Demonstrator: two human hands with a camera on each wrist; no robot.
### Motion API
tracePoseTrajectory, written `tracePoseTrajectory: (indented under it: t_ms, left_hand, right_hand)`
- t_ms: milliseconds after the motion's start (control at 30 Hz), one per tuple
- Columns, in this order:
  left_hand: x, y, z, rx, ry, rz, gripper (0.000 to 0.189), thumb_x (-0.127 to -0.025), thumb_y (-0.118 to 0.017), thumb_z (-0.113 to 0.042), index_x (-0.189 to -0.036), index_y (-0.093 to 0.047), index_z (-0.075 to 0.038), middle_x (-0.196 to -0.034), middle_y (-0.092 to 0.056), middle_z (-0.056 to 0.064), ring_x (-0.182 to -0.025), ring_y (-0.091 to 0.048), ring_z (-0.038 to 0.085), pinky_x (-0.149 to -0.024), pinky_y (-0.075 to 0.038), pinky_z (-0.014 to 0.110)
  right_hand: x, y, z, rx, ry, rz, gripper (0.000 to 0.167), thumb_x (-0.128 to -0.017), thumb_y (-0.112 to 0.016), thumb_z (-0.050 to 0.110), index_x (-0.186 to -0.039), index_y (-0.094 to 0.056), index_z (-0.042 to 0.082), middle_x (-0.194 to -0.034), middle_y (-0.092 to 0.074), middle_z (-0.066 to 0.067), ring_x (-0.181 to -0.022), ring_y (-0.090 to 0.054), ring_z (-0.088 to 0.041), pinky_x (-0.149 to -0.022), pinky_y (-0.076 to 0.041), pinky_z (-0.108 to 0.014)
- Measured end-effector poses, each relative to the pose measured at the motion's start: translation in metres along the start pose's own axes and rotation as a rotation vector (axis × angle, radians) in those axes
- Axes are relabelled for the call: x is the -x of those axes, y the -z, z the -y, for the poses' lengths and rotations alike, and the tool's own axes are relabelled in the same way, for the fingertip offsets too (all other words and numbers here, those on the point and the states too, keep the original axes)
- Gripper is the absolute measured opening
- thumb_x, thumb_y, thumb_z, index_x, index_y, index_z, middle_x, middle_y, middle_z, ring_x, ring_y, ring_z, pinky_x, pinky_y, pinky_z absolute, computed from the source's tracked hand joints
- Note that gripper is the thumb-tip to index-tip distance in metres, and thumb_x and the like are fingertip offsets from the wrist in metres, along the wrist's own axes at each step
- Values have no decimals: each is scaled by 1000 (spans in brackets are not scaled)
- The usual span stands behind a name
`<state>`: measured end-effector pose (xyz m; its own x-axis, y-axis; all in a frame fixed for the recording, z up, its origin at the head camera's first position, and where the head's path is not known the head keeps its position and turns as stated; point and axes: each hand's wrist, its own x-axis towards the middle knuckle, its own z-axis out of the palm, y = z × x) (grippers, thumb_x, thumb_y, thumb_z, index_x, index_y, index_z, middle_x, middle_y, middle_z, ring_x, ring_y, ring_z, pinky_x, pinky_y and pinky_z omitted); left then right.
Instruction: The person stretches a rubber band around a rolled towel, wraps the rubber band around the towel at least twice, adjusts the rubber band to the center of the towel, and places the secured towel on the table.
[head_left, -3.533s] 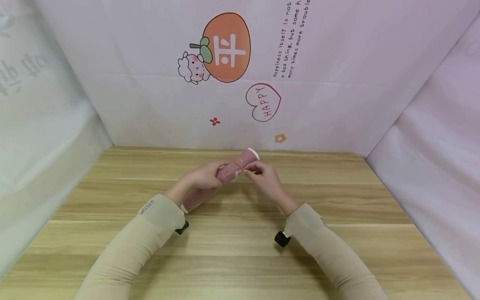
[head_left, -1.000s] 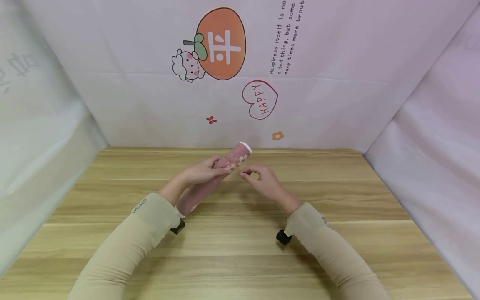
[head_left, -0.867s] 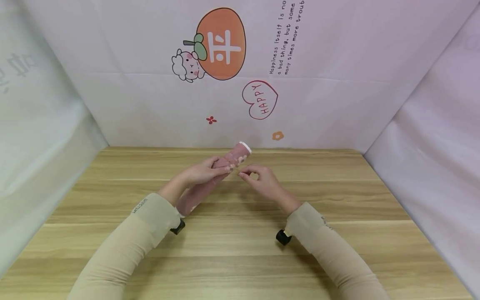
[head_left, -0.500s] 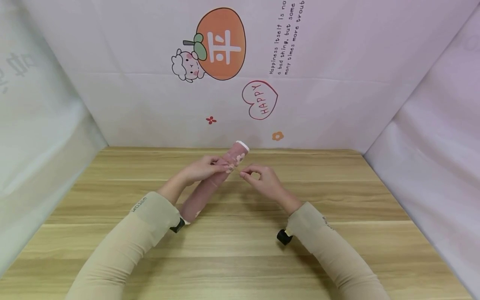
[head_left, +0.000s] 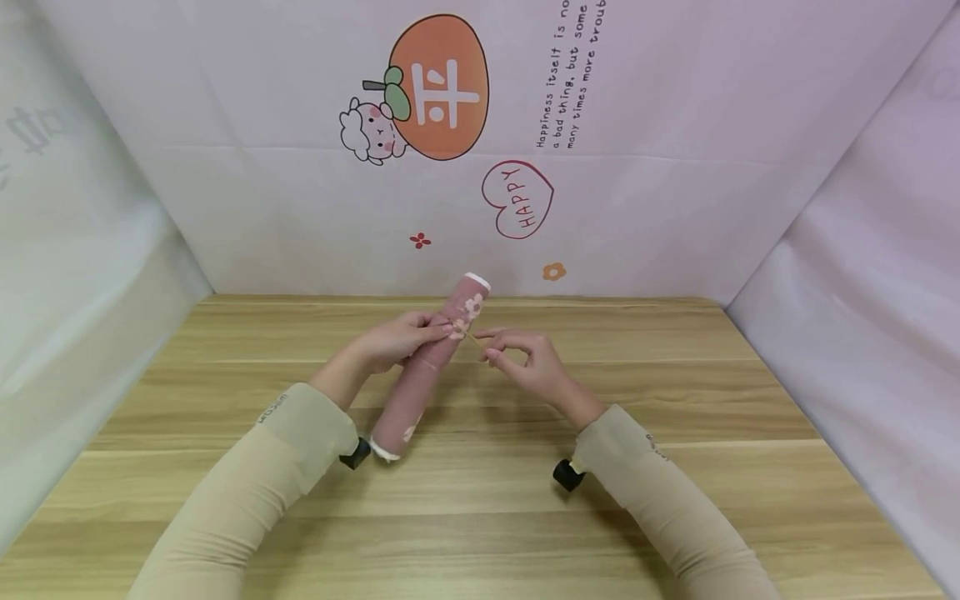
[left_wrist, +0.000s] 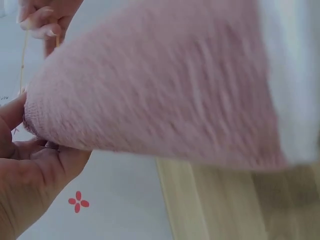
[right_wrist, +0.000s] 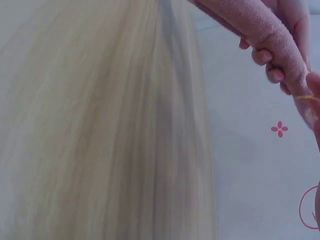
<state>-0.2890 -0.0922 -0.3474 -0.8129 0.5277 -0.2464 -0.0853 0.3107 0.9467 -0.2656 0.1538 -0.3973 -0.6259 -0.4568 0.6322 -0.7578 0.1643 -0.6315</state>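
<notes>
A rolled pink towel with white ends and pale flowers is held slantwise over the table in the head view. My left hand grips it around its upper half; in the right wrist view those fingers curl under the roll. Thin and yellow, a rubber band stretches from the towel to my right hand, which pinches it between thumb and fingers. Two strands of the rubber band show in the left wrist view, pulled away from the narrowed part of the towel.
Beneath both arms lies a wood-grain table. A white printed cloth wall rises at its far edge, with white cloth at both sides. Small black wrist cameras hang under the left cuff and the right cuff.
The towel has swung steeper, its near end coming right and clear of the left cuff. The flowers have turned more into view. My right hand keeps the rubber band pulled out, its fingers slightly rearranged.
</notes>
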Motion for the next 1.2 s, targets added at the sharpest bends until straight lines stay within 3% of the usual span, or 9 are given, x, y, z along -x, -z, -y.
tracePoseTrajectory:
  t_ms: [100, 233, 433, 667, 800, 1000, 1200]
  left_hand:
    - [-1, -2, 1, 37, 21, 2, 39, -111, -46, -25, -134, -52, 6, -102, -62, 8, -86, -62, 16, -75, -55, 32]
    - [-1, -3, 3, 48, 21, 4, 39, -112, -44, -25, -134, -51, 6, -102, -61, 8, -86, -61, 16, -76, -55, 33]
    - [0, -1, 4, 81, 27, 6, 39, -112, -42, -22, -136, -48, 8, -104, -59, 8, -88, -60, 15, -76, -55, 33]
    - [1, 2, 6, 135, 38, 12, 47, -113, -39, -23, -148, -39, 8, -117, -60, 13, -94, -61, 15, -84, -54, 34]
    - [2, 4, 6, 172, 32, 6, 48, -112, -38, -22, -149, -36, 9, -121, -60, 17, -93, -63, 14, -85, -54, 33]
    - [5, 8, 7, 206, 1, 4, 48, -113, -36, -19, -151, -31, 11, -119, -60, 14, -92, -62, 12, -85, -54, 31]
    - [7, 9, 8, 226, 1, -5, 49, -113, -35, -19, -151, -30, 12, -113, -59, 7, -91, -60, 11, -83, -53, 29]
  right_hand:
    - [-1, 0, 1, -29, 43, -1, 22, -92, -61, -13, -76, -67, 0, -87, -73, -17, -100, -69, -43, -93, -55, -46]
    - [-1, 1, 0, -47, 32, 2, 25, -93, -59, -11, -71, -60, 0, -88, -72, -24, -87, -70, -41, -86, -56, -36]
    - [0, 5, -4, -29, -42, -11, 26, -95, -58, -8, -70, -59, 0, -90, -73, -22, -90, -71, -39, -82, -54, -36]
    - [2, 15, -3, 14, -148, -22, 20, -98, -60, -1, -83, -73, -2, -87, -73, -16, -75, -63, -21, -74, -53, -39]
    - [4, 21, -5, 41, -187, -23, 21, -99, -60, -1, -84, -74, -1, -87, -73, -13, -76, -63, -17, -74, -53, -38]
    - [8, 28, -9, 92, -211, -21, 19, -98, -59, -7, -89, -75, -5, -85, -70, -12, -75, -60, -16, -73, -51, -35]
    - [12, 35, -14, 81, -187, -22, 21, -96, -55, -15, -85, -73, -10, -72, -60, -18, -72, -54, -14, -71, -47, -30]
